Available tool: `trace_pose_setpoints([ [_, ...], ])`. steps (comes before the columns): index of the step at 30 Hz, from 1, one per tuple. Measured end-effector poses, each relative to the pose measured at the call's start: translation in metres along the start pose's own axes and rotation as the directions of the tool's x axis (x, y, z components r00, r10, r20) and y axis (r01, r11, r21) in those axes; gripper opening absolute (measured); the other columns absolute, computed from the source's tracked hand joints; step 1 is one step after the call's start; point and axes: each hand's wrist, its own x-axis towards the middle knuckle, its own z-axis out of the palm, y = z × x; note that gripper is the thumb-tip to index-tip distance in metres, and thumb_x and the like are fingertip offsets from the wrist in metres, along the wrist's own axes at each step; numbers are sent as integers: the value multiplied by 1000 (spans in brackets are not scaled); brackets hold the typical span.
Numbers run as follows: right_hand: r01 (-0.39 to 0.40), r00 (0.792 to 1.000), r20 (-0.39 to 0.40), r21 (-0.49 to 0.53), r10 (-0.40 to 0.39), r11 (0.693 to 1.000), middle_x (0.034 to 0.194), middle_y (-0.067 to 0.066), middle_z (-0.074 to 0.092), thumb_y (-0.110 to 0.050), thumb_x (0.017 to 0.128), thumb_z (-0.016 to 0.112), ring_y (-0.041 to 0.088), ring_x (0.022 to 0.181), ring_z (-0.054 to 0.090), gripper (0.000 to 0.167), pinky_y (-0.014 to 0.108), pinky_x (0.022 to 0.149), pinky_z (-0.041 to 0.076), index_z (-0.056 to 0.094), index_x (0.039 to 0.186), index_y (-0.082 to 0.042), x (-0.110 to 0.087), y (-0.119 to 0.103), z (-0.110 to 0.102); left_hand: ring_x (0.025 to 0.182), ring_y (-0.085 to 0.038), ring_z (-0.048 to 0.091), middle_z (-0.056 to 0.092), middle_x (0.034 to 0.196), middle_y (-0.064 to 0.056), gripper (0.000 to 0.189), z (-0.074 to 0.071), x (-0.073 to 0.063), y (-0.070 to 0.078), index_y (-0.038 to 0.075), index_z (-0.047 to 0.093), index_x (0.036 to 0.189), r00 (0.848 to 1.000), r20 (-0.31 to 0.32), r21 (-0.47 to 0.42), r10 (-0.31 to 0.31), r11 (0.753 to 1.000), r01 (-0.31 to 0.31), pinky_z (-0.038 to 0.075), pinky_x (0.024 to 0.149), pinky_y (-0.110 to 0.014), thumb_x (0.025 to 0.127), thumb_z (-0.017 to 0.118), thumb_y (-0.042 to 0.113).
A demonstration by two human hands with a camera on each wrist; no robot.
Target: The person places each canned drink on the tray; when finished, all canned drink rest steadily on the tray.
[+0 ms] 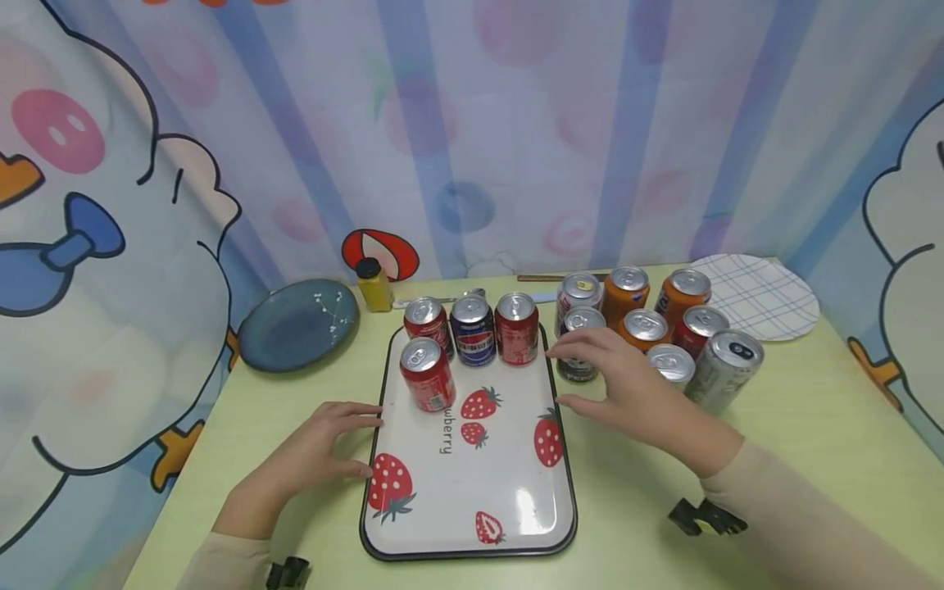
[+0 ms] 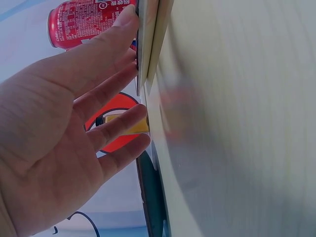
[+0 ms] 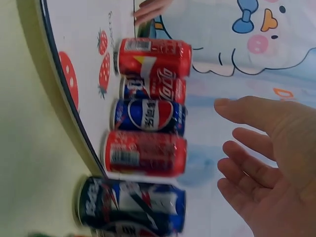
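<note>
A white strawberry-print tray (image 1: 442,508) with a dark rim lies on the table. Toward its far end stand a blue Pepsi can (image 1: 474,332) and several red cans, one red Coca-Cola can (image 1: 428,377) nearer me than the others. My left hand (image 1: 313,455) is at the tray's left edge; its fingertips (image 2: 129,17) meet the rim, fingers spread and lightly bent. Over the right edge hovers my right hand (image 1: 637,393), thumb and fingers apart with nothing between them. A black Pepsi can (image 3: 133,205) stands just outside the tray, partly behind that hand in the head view.
Several orange, red and silver cans crowd the table at right, including a tall silver can (image 1: 724,373). Behind them lies a checked round mat (image 1: 774,299). A dark blue plate (image 1: 288,336) and a yellow bottle (image 1: 374,288) are at back left, with cutlery along the back.
</note>
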Motion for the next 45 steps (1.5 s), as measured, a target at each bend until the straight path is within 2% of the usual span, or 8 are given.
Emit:
trace_pose_setpoints([
  [9, 58, 997, -50, -105, -64, 993, 125, 5, 67, -13, 74, 94, 26, 114, 64, 51, 48, 88, 59, 73, 120, -13, -26, 23, -46, 144, -37, 43, 57, 152, -2, 67, 0, 1, 0, 21, 70, 135, 1000, -6, 7, 12, 1000, -12, 40, 117, -64, 74, 92, 38],
  [14, 51, 999, -10, -146, -53, 988, 129, 7, 66, -15, 72, 95, 31, 117, 64, 56, 52, 87, 59, 72, 123, -13, -37, 42, -66, 144, -37, 43, 57, 152, -3, 66, 0, 1, -2, 19, 70, 135, 1000, -6, 5, 18, 1000, -18, 39, 118, -63, 75, 93, 36],
  [19, 71, 997, 35, -171, -66, 983, 126, 6, 66, -12, 70, 96, 27, 113, 65, 59, 49, 83, 61, 71, 123, -11, -41, 57, -80, 144, -37, 43, 57, 152, -3, 66, 0, 0, -2, 19, 70, 135, 1000, -6, 2, 23, 1000, -23, 39, 119, -63, 75, 93, 35],
  [22, 64, 996, 72, -169, -52, 984, 125, 7, 67, -11, 71, 95, 27, 113, 65, 57, 49, 84, 61, 71, 122, -10, -40, 64, -84, 144, -38, 43, 57, 151, -3, 66, -1, 0, -1, 19, 70, 135, 1000, -5, 3, 23, 1000, -23, 39, 118, -64, 75, 93, 36],
  [28, -33, 984, 168, -137, 56, 990, 129, 10, 66, -16, 74, 94, 31, 117, 65, 56, 51, 88, 60, 70, 125, -11, -38, 73, -87, 144, -38, 43, 57, 151, -4, 66, -1, -1, 0, 18, 70, 135, 1000, -5, 5, 20, 1000, -20, 39, 118, -63, 75, 93, 35],
  [32, -45, 978, 199, -130, 70, 991, 125, 7, 69, -16, 72, 96, 27, 114, 66, 56, 48, 87, 60, 72, 122, -13, -37, 78, -86, 144, -39, 43, 57, 151, -4, 66, 0, 0, -1, 18, 70, 134, 1000, 0, 3, 22, 1000, -22, 38, 118, -64, 75, 93, 35],
  [40, -57, 976, 204, -105, 78, 993, 113, -2, 72, -16, 67, 98, 14, 100, 68, 52, 36, 77, 62, 73, 113, -17, -33, 80, -86, 144, -38, 43, 57, 152, -2, 66, 2, -1, -2, 21, 70, 134, 1000, 1, -3, 14, 1000, -14, 38, 118, -64, 74, 93, 37],
  [45, -24, 985, 167, -57, 34, 998, 106, -7, 72, -12, 66, 98, 8, 92, 68, 51, 31, 73, 61, 72, 110, -18, -32, 74, -81, 145, -37, 43, 57, 152, -2, 67, 0, 0, -2, 20, 70, 135, 1000, -7, 6, 23, 1000, -23, 38, 119, -63, 74, 92, 37],
])
